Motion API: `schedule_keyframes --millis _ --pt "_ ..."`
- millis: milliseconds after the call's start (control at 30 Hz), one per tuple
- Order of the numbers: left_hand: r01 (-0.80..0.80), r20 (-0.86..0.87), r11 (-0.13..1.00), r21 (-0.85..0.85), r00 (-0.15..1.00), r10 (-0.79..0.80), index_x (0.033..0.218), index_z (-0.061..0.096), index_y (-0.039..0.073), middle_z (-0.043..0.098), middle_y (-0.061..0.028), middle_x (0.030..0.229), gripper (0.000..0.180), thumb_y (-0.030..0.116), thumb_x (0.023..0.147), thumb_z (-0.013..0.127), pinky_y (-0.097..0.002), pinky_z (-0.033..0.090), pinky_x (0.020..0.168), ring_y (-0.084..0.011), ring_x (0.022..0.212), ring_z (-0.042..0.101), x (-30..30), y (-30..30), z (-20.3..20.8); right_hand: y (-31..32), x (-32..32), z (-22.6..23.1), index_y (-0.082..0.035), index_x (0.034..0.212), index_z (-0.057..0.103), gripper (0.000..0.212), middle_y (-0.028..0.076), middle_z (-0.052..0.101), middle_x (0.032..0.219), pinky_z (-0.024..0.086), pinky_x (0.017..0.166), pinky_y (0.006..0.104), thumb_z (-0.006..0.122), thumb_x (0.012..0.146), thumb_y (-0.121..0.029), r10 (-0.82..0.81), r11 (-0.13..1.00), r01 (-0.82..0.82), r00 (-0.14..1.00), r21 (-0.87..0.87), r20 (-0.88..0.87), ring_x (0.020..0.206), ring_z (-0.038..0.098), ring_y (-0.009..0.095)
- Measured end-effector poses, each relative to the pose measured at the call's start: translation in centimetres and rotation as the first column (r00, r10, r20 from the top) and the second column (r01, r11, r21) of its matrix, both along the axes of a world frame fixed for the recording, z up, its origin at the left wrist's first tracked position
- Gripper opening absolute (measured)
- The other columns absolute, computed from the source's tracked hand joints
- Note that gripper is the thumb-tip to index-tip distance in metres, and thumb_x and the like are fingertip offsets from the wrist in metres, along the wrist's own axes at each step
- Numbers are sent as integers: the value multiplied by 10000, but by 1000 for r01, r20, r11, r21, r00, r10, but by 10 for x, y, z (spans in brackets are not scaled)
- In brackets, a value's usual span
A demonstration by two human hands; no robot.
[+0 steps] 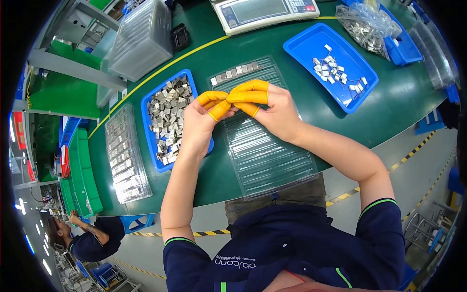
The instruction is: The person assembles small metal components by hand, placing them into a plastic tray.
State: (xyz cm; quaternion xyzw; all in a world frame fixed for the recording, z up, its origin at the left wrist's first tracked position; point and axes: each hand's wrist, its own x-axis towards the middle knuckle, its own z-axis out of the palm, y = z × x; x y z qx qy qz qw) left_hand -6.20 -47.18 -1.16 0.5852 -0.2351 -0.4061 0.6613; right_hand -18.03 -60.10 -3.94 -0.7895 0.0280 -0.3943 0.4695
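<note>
Clear tray (265,151): ribbed plastic, lying on the green table (379,112) directly under both hands; a short row of small metal parts (233,72) fills its far edge.
Left hand (204,119): over the tray's left side, orange finger cots on, fingertips (220,110) pressed together against the right hand's.
Right hand (270,109): over the tray's middle, grip pinched; whether anything sits between the fingertips, I cannot tell.
Blue bin (148,104): just left of the tray, heaped with metal parts.
Blue tray (301,41): right of the clear tray, few parts.

Pinched item hidden between fingertips (228,104)
</note>
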Motion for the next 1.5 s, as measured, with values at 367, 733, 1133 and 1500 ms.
schedule_keyframes --millis 367,733,1133,1500 --pt "-114 -7 993 -10 993 114 1124 551 -64 614 -138 1067 317 -7 819 618 -287 511 843 -228 975 620 -2 6 -4 -1 9 -8 -33 1033 639 256 61 650 932 490 786 250 660 778 -20 75 857 -12 992 516 -101 831 619 132" --pt "-197 141 978 -74 968 206 1076 597 -19 632 -94 1000 255 4 823 618 -245 457 851 -141 909 598 8 7 -12 -2 7 2 -26 1016 650 246 47 656 915 487 787 229 687 772 -28 86 871 43 968 490 -237 814 610 98" --pt "-136 34 988 -69 990 138 1088 583 -70 641 -139 979 303 33 810 645 -264 523 800 -209 884 646 -1 5 -8 -2 6 -1 7 1047 632 262 75 658 962 492 800 240 672 791 -37 150 830 -27 973 557 -177 852 623 122" --pt "-193 95 980 -58 976 198 1067 600 -63 653 -132 959 286 47 809 655 -262 516 777 -185 847 646 -2 4 -11 -7 6 2 0 1034 637 237 52 646 988 470 818 248 662 802 -41 174 848 -65 971 526 -162 866 597 116"
